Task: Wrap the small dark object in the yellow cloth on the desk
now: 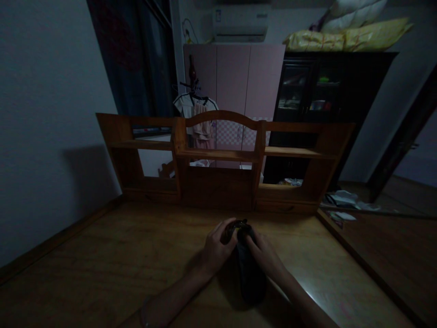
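Note:
A long black soft pouch (251,275), like a glasses case, stretches toward me over the wooden tabletop. My right hand (264,253) is closed around its far end, fingers at the mouth. In my left hand (216,248) is a dark brown glossy item that looks like a pair of sunglasses (228,231), held right beside the pouch's mouth. Shiny bits show between the two hands. Dim light hides the finer detail and how far the glasses sit inside the pouch.
A wooden shelf unit (218,156) stands along the far edge of the tabletop (102,264). A wall (51,136) borders the left side. Behind are a pink wardrobe (232,82), hanging clothes (201,118) and a dark cabinet (355,91). Papers (344,216) lie off to the right.

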`<action>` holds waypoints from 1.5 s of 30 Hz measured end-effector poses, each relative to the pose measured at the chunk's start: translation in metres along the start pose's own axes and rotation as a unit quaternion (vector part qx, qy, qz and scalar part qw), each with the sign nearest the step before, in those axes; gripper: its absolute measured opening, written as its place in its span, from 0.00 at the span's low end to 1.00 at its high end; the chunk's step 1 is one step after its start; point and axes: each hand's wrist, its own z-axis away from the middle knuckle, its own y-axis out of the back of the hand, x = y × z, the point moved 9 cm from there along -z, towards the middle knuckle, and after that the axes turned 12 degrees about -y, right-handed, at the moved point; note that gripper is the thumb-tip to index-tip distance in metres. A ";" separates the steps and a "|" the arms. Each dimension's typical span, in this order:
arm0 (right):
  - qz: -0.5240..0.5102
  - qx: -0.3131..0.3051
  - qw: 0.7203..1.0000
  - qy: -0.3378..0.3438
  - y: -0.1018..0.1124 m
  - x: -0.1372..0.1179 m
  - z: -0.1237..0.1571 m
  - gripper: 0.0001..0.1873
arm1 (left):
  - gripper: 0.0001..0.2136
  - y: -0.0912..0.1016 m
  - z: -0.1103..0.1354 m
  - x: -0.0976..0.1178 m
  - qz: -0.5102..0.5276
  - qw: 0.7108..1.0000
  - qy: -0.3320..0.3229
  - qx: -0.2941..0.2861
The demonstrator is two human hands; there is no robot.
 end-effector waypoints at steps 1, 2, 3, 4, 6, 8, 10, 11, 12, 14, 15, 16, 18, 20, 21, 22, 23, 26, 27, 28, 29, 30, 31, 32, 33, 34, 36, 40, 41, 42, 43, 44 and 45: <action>-0.003 -0.004 1.000 -0.001 -0.001 0.001 0.000 0.15 | 0.15 0.001 0.000 0.001 -0.001 1.000 0.000 0.002; -0.003 -0.005 1.000 0.003 -0.002 0.000 0.001 0.15 | 0.14 0.001 0.000 0.003 -0.003 1.000 -0.002 0.002; -0.002 -0.002 1.000 0.011 -0.001 -0.002 0.001 0.15 | 0.15 0.001 0.000 0.004 -0.006 1.000 -0.006 0.000; -0.001 0.002 1.000 0.021 0.000 -0.005 0.002 0.15 | 0.15 0.001 0.000 0.005 -0.011 1.000 -0.010 -0.003; -0.001 0.002 0.999 0.038 0.003 -0.011 0.004 0.14 | 0.16 -0.001 0.001 0.008 -0.030 0.999 -0.018 -0.022; 0.016 -0.010 0.999 0.045 0.003 -0.017 0.005 0.15 | 0.15 -0.004 0.002 0.010 -0.057 0.997 -0.026 -0.048; 0.058 -0.022 0.997 0.048 0.002 -0.020 0.006 0.17 | 0.14 -0.006 0.003 0.010 -0.084 0.993 -0.030 -0.071; 0.083 -0.025 0.995 0.055 0.001 -0.022 0.007 0.19 | 0.14 -0.006 0.004 0.010 -0.093 0.992 -0.030 -0.079; 0.105 -0.024 0.992 0.067 0.001 -0.023 0.007 0.21 | 0.14 -0.006 0.004 0.010 -0.096 0.992 -0.028 -0.082; 0.137 -0.014 0.986 0.095 0.004 -0.024 0.009 0.23 | 0.16 -0.007 0.004 0.009 -0.087 0.993 -0.016 -0.083; 0.150 -0.005 0.983 0.109 0.005 -0.024 0.010 0.24 | 0.17 -0.008 0.004 0.008 -0.075 0.994 -0.008 -0.083; 0.162 0.005 0.979 0.122 0.007 -0.024 0.011 0.24 | 0.17 -0.008 0.004 0.007 -0.059 0.995 0.000 -0.082; 0.185 0.023 0.973 0.138 0.011 -0.022 0.013 0.24 | 0.17 -0.010 0.004 0.007 -0.016 0.996 0.012 -0.082; 0.205 0.043 0.967 0.146 0.014 -0.022 0.015 0.21 | 0.17 -0.012 0.003 0.010 0.027 0.996 0.011 -0.086; 0.210 0.051 0.965 0.150 0.016 -0.023 0.017 0.20 | 0.17 -0.013 0.002 0.012 0.041 0.995 0.005 -0.088; 0.212 0.061 0.963 0.153 0.017 -0.025 0.017 0.19 | 0.16 -0.012 0.002 0.014 0.048 0.995 -0.004 -0.087; 0.210 0.069 0.963 0.156 0.018 -0.027 0.018 0.18 | 0.16 -0.011 0.002 0.016 0.049 0.995 -0.014 -0.085; 0.188 0.081 0.966 0.157 0.021 -0.031 0.019 0.15 | 0.15 -0.004 0.001 0.021 0.029 0.996 -0.048 -0.071; 0.181 0.083 0.968 0.152 0.021 -0.031 0.019 0.14 | 0.15 -0.003 0.001 0.023 0.019 0.996 -0.056 -0.067; 0.176 0.082 0.970 0.144 0.021 -0.029 0.018 0.12 | 0.15 -0.002 0.001 0.024 0.009 0.996 -0.063 -0.065; 0.174 0.080 0.973 0.133 0.020 -0.026 0.017 0.11 | 0.16 -0.001 0.001 0.024 -0.001 0.996 -0.068 -0.066; 0.174 0.076 0.974 0.120 0.019 -0.022 0.015 0.10 | 0.16 0.000 0.001 0.025 -0.011 0.995 -0.073 -0.068; 0.176 0.070 0.976 0.105 0.018 -0.018 0.014 0.09 | 0.17 0.000 0.001 0.027 -0.019 0.994 -0.082 -0.071; 0.177 0.063 0.978 0.089 0.016 -0.013 0.012 0.08 | 0.17 0.000 0.002 0.028 -0.027 0.993 -0.093 -0.074; 0.177 0.057 0.980 0.073 0.015 -0.009 0.011 0.08 | 0.18 0.000 0.002 0.030 -0.035 0.991 -0.108 -0.076; 0.176 0.051 0.981 0.058 0.013 -0.005 0.010 0.07 | 0.19 0.000 0.002 0.032 -0.043 0.988 -0.126 -0.075; 0.166 0.043 0.984 0.040 0.011 -0.002 0.009 0.08 | 0.20 0.001 0.003 0.036 -0.056 0.983 -0.165 -0.065; 0.113 0.024 0.992 0.048 0.010 -0.008 0.008 0.13 | 0.23 0.000 0.006 0.039 -0.080 0.971 -0.217 -0.062; 0.101 0.021 0.993 0.052 0.010 -0.010 0.008 0.15 | 0.23 -0.001 0.007 0.038 -0.089 0.969 -0.219 -0.067; 0.093 0.022 0.994 0.054 0.011 -0.012 0.009 0.15 | 0.23 -0.002 0.007 0.038 -0.097 0.968 -0.220 -0.070; 0.088 0.024 0.994 0.057 0.011 -0.013 0.009 0.16 | 0.23 -0.002 0.008 0.038 -0.104 0.967 -0.222 -0.071; 0.084 0.026 0.994 0.059 0.012 -0.014 0.009 0.16 | 0.23 -0.002 0.008 0.038 -0.112 0.966 -0.224 -0.070; 0.080 0.025 0.995 0.061 0.012 -0.015 0.009 0.16 | 0.23 -0.002 0.008 0.038 -0.119 0.964 -0.227 -0.070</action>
